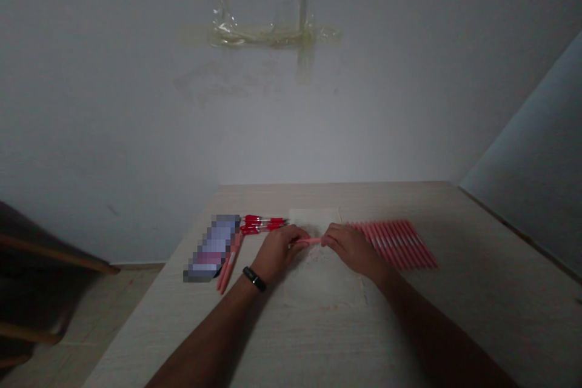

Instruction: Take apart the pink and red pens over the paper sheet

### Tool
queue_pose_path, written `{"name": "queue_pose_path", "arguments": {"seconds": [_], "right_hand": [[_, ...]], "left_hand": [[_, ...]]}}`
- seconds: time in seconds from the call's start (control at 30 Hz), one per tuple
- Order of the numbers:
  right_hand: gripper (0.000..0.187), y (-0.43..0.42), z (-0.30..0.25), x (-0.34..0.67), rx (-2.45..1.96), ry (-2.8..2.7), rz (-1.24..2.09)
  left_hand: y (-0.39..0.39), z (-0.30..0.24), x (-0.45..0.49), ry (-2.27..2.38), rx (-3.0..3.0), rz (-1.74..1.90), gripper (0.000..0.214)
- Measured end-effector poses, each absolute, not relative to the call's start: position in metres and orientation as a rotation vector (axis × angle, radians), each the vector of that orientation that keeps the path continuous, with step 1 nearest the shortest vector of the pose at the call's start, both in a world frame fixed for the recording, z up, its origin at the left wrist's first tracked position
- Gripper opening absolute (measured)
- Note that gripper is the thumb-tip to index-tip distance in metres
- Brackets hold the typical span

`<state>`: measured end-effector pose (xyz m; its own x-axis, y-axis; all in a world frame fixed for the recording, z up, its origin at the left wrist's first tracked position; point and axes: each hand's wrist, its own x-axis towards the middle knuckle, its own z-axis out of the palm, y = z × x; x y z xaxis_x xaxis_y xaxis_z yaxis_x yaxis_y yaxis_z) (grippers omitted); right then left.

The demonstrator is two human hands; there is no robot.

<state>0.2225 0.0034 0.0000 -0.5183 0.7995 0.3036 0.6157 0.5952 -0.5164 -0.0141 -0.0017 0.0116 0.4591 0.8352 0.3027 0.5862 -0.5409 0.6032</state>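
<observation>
Over a pale sheet (325,288) on the table, my left hand (280,248) and my right hand (352,247) grip opposite ends of one slim pink pencil-like stick (314,241). The stick lies roughly level, and the fingers of both hands are closed around it, hiding its ends. Small crumbs or marks show on the sheet below. Just right of my right hand is a slanted row of several similar pink sticks (400,245), side by side, with pale bands. Beyond my left hand lie several red pens (261,225), their tips pointing right.
At the left, a phone (213,250) with a blurred-out screen lies beside a few pink sticks (230,264). The wooden table (254,339) meets a wall (336,139) with tape (259,39) on it. Dark furniture (40,279) stands at lower left.
</observation>
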Motion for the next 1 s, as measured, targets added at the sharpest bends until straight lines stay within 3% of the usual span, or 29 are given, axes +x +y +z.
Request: {"name": "queue_pose_path", "arguments": {"seconds": [0.27,0.4,0.47,0.57,0.7,0.8,0.9,1.0], "right_hand": [[0.002,0.0020,0.0030,0.2202,-1.045,-2.196,0.485],[0.014,0.0005,0.0017,0.2203,-1.081,-2.155,0.518],[0.009,0.0006,0.0009,0.2210,-1.093,-2.191,0.520],[0.026,0.0006,0.0006,0.2206,-1.101,-2.261,0.489],[0.004,-0.0014,0.0014,0.2175,-1.148,-2.176,0.491],[0.030,-0.0026,0.0026,0.2169,-1.143,-2.125,0.505],[0.013,-0.0017,0.0039,0.2187,-1.119,-2.175,0.517],[0.025,-0.0002,0.0040,0.2204,-1.135,-2.246,0.493]], "left_hand": [[-0.0020,0.0100,-0.0146,1.186,2.319,0.756,0.020],[-0.0008,0.0077,-0.0144,1.228,2.294,0.802,0.021],[0.0002,0.0066,-0.0147,1.233,2.287,0.827,0.021],[0.0010,0.0066,-0.0150,1.204,2.296,0.833,0.018],[0.0006,0.0076,-0.0149,1.190,2.302,0.833,0.018],[0.0004,0.0073,-0.0149,1.203,2.302,0.843,0.018],[0.0002,0.0072,-0.0148,1.199,2.311,0.845,0.021],[-0.0002,0.0082,-0.0145,1.184,2.314,0.852,0.021]]}}
